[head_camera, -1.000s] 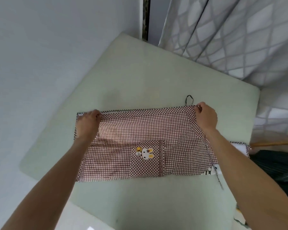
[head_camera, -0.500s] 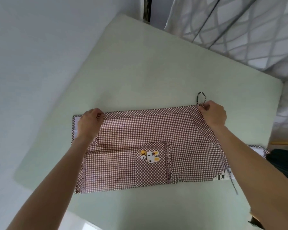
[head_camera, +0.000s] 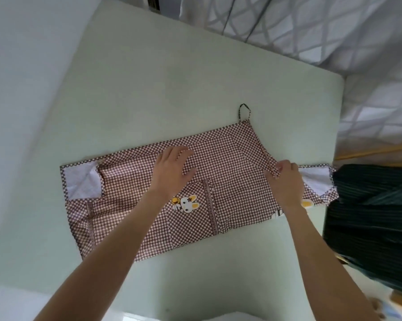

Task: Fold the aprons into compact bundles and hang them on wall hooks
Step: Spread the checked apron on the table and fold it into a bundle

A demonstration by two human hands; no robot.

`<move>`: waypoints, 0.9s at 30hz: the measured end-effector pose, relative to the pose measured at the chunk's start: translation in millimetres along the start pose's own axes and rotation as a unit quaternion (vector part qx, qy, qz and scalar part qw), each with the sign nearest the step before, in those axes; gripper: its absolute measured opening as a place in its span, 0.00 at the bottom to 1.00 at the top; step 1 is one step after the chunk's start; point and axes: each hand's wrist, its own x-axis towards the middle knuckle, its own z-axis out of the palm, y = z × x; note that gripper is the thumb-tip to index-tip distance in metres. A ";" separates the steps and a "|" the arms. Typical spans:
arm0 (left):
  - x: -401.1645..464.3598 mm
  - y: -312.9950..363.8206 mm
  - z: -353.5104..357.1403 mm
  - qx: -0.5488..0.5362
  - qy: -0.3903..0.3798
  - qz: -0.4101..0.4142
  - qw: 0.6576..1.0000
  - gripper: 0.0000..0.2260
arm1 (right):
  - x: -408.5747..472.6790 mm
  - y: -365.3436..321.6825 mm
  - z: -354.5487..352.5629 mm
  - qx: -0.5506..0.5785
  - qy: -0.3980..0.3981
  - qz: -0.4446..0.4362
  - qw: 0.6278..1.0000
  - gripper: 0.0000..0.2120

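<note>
Head view looks down on a pale green flat table point(head_camera: 195, 72) set against a white wall point(head_camera: 21, 66), with a grey lattice-patterned curtain point(head_camera: 311, 26) along its far side. Spread flat across the table's middle lies a brown-and-white gingham cloth apron point(head_camera: 230, 172), folded into a wide band, its white underside showing at both ends. At the right edge sits a dark green striped fabric heap point(head_camera: 369, 216), touching the apron's right end. On the apron's front pocket a white cartoon rabbit patch point(head_camera: 188, 203) faces up, and a thin dark hanging loop point(head_camera: 244, 112) pokes out from the far right corner. The left hand point(head_camera: 172, 170) lies flat on the cloth, fingers spread wide, pressing its middle. The right hand point(head_camera: 285, 179) pinches a fold of the apron near its right end.
</note>
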 end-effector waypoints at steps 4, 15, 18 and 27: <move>15.0 32.7 20.3 0.036 -0.123 -0.028 0.991 0.35 | -12.7 26.8 9.0 0.006 -0.037 0.055 0.998 0.18; 16.4 37.9 29.1 0.076 -0.118 -0.053 0.989 0.39 | 86.3 -6.2 -45.4 0.240 0.055 0.021 0.969 0.07; 18.3 50.2 26.4 0.092 -0.121 -0.075 0.986 0.39 | 114.4 0.8 -54.4 0.275 0.053 -0.028 0.960 0.15; 12.3 172.4 75.7 -0.005 -0.047 0.074 0.996 0.17 | 34.8 132.5 -53.2 0.007 0.048 -0.199 0.979 0.13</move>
